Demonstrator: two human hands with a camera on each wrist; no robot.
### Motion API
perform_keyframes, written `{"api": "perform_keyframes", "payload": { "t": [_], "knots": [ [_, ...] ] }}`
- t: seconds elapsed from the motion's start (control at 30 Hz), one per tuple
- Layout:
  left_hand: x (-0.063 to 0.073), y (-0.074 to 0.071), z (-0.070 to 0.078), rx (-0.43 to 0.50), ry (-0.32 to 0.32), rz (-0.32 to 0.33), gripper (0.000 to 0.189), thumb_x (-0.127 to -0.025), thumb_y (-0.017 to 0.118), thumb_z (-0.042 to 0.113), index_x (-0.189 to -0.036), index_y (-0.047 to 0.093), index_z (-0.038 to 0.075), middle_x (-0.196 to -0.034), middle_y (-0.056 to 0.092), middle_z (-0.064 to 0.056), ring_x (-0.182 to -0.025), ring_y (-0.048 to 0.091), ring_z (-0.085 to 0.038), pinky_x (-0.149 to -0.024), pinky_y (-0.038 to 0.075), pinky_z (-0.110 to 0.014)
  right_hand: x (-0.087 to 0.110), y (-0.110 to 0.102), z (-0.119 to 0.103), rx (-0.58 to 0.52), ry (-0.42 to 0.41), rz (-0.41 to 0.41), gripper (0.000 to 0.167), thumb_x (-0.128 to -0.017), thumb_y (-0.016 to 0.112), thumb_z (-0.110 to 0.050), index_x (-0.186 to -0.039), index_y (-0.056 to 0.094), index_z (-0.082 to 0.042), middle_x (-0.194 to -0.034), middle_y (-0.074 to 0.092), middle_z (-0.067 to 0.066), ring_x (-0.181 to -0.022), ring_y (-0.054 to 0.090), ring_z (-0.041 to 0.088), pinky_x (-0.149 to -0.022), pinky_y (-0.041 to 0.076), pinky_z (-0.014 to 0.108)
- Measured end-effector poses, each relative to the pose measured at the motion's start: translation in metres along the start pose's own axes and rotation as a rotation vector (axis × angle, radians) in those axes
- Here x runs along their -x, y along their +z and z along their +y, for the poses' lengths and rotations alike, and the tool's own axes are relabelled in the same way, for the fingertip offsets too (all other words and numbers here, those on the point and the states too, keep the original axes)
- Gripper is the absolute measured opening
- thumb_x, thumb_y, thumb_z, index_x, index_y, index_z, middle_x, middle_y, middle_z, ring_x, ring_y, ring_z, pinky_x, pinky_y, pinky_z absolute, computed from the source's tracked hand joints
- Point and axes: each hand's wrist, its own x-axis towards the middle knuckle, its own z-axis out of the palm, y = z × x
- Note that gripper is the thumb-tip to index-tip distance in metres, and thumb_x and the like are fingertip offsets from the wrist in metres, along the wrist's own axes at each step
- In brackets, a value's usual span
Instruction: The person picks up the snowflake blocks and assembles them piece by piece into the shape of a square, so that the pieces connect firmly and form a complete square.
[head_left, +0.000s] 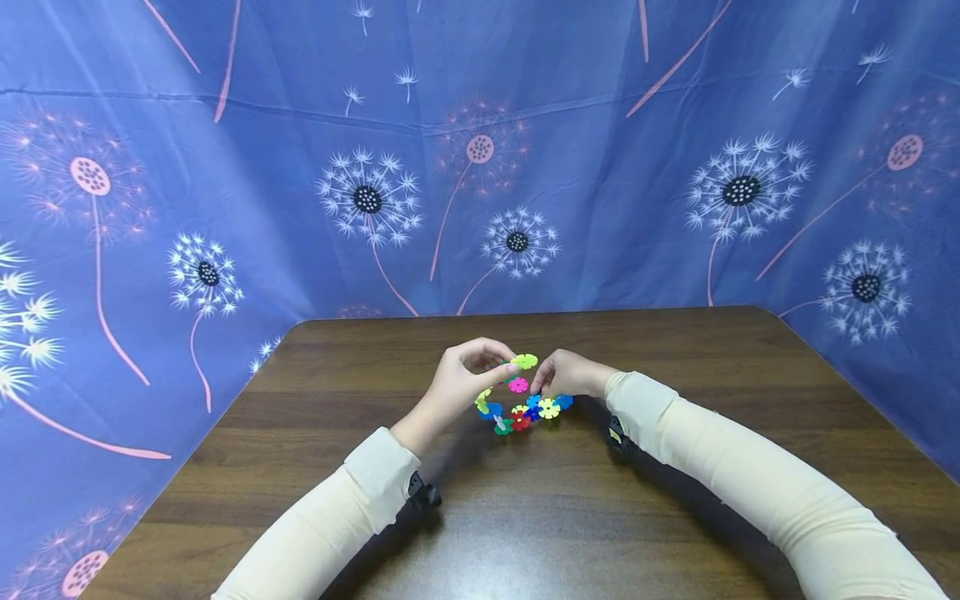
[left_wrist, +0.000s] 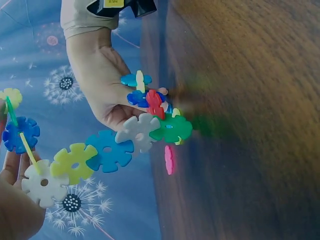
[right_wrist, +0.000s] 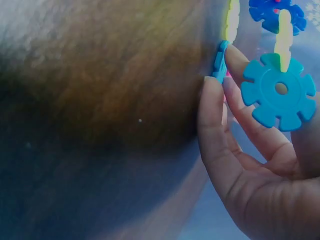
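Note:
A chain of flower-shaped interlocking discs hangs in a loop between both hands above the table. My left hand (head_left: 461,377) pinches a yellow-green disc (head_left: 525,361) at one end between thumb and fingers. Blue, white and yellow discs follow it; a white disc (left_wrist: 45,183) hangs near that hand. My right hand (head_left: 572,372) pinches a light-blue disc (right_wrist: 220,62) between thumb and index finger. A larger-looking blue disc (right_wrist: 278,92) joined to a yellow one hangs beside those fingers. Lower on the loop are a red disc (head_left: 521,419) and a green disc (left_wrist: 172,128). A pink disc (head_left: 518,385) shows between the hands.
The brown wooden table (head_left: 525,517) spreads below the hands. Behind it hangs a blue cloth (head_left: 600,167) with a dandelion print. Small black devices are strapped at both wrists, close to the tabletop.

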Motion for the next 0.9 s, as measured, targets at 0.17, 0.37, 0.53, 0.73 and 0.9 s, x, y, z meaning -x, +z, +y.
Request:
{"api": "perform_keyframes", "payload": {
  "t": [0.17,0.37,0.53,0.73,0.9],
  "knots": [
    [0.001,0.000,-0.001,-0.034,0.012,0.019,0.013,-0.089,0.070,0.008,-0.098,0.070,-0.001,-0.095,0.070,-0.017,-0.073,0.057,-0.013,-0.066,0.048,-0.022,-0.001,0.003,-0.001,0.038,0.030,0.018,0.010,-0.080,0.070,0.006,-0.085,0.073,-0.002,-0.069,0.060,-0.002,-0.060,0.045,0.010,-0.059,0.042,0.022],
    [0.001,-0.001,-0.003,-0.042,0.025,0.067,0.012,-0.088,0.070,0.008,-0.097,0.071,0.000,-0.094,0.071,-0.016,-0.078,0.061,-0.007,-0.076,0.051,-0.026,0.000,0.004,-0.005,0.065,0.054,0.019,0.011,-0.078,0.067,0.007,-0.081,0.072,-0.003,-0.072,0.064,0.001,-0.064,0.049,0.012,-0.060,0.043,0.023],
    [0.002,-0.001,-0.007,0.001,0.043,0.102,0.012,-0.088,0.071,0.011,-0.096,0.070,0.002,-0.093,0.070,-0.010,-0.080,0.062,-0.007,-0.079,0.051,-0.027,0.000,0.002,-0.001,0.020,0.051,0.007,0.010,-0.080,0.067,0.006,-0.081,0.070,-0.003,-0.073,0.065,0.002,-0.065,0.052,0.012,-0.062,0.046,0.023],
    [0.005,-0.003,-0.012,0.059,0.012,0.127,0.014,-0.089,0.070,0.011,-0.099,0.069,0.000,-0.091,0.069,0.000,-0.085,0.062,-0.008,-0.081,0.050,-0.024,0.004,-0.008,0.002,-0.159,0.064,0.003,0.013,-0.083,0.074,-0.008,-0.094,0.071,0.000,-0.082,0.071,0.002,-0.076,0.060,0.012,-0.074,0.050,0.029],
    [0.008,-0.004,-0.013,0.093,-0.034,0.166,0.014,-0.090,0.068,0.006,-0.100,0.068,-0.003,-0.089,0.067,0.007,-0.084,0.061,-0.008,-0.080,0.049,-0.023,0.010,-0.019,-0.005,-0.350,0.071,-0.013,0.028,-0.089,0.070,-0.014,-0.111,0.067,0.003,-0.087,0.071,-0.002,-0.082,0.063,0.013,-0.082,0.052,0.032]
  ]
}}
